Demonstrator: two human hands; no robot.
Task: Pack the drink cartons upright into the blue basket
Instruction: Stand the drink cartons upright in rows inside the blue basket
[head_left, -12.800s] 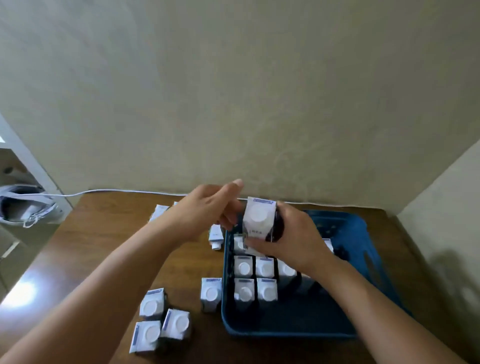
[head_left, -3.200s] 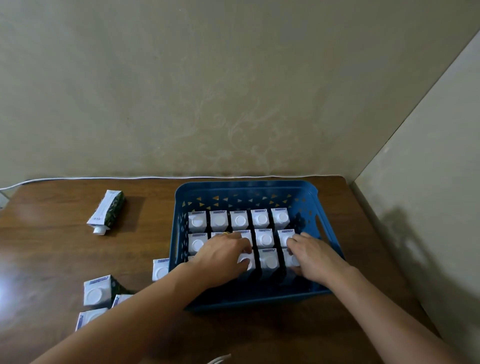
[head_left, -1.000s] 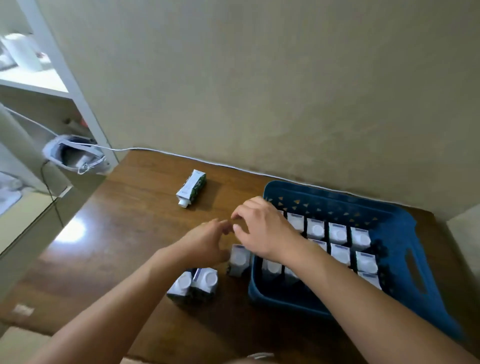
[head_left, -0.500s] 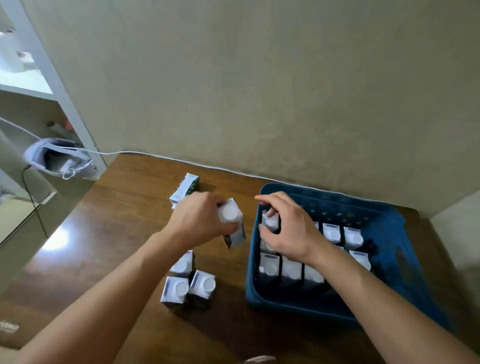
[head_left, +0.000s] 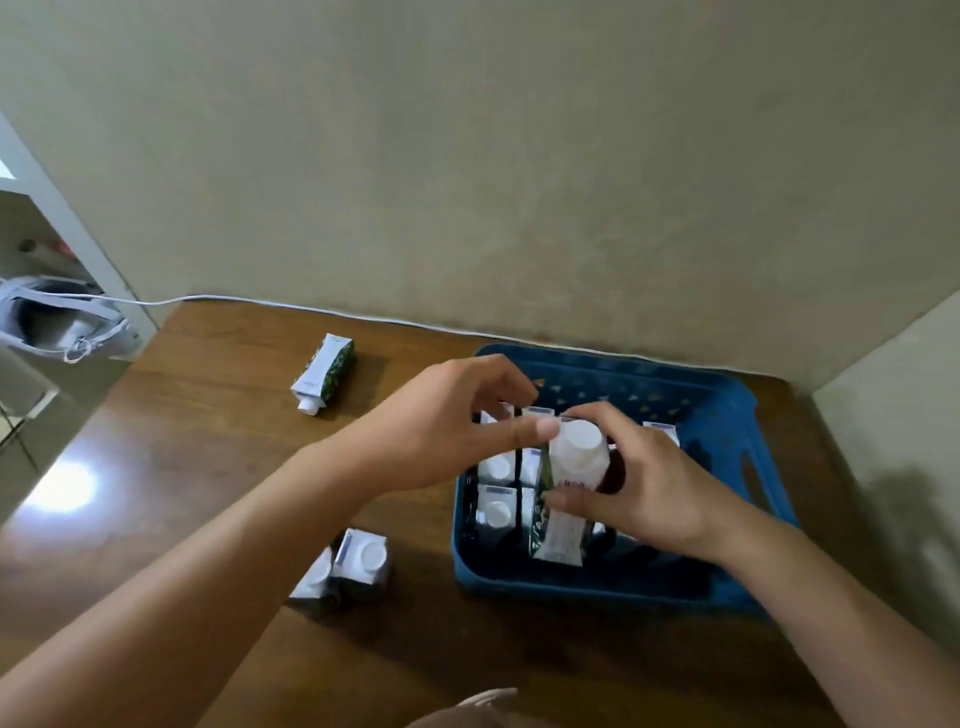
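**Op:** One carton (head_left: 569, 486) has changed hands. Half a second ago my left hand (head_left: 441, 431) had it out over the table, left of the basket (head_left: 727, 415). Now my right hand (head_left: 644, 488) grips it, thumb across the front and fingers curled round the far side, cap up, above the basket's near rows.

**Spotter:** And the left?

**Op:** It's letting go. The thumb tip just touches the carton by the cap, the other fingers arch loosely above and hold nothing. I'd call it released.

**Spotter:** So what does that mean for the job?

**Op:** As I judge it, this one is a moment from being set down. Under and just left of the grip stand packed cartons (head_left: 496, 512), caps up; behind the grip more show along the back wall. My hand hides the slots right of it, so I can't tell where the gap is.

**Spotter:** What else is out there?

**Op:** Down-left of the grip, outside the basket, two cartons (head_left: 358, 564) stand together on the table (head_left: 208, 441). Farther up-left, well apart, one carton lies on its side (head_left: 323, 373); it needs righting. A white cable (head_left: 311, 309) runs along the wall behind.

**Spotter:** Anything in the way?

**Op:** The neighbours are tight. The held carton's bottom corner could catch a cap going in.
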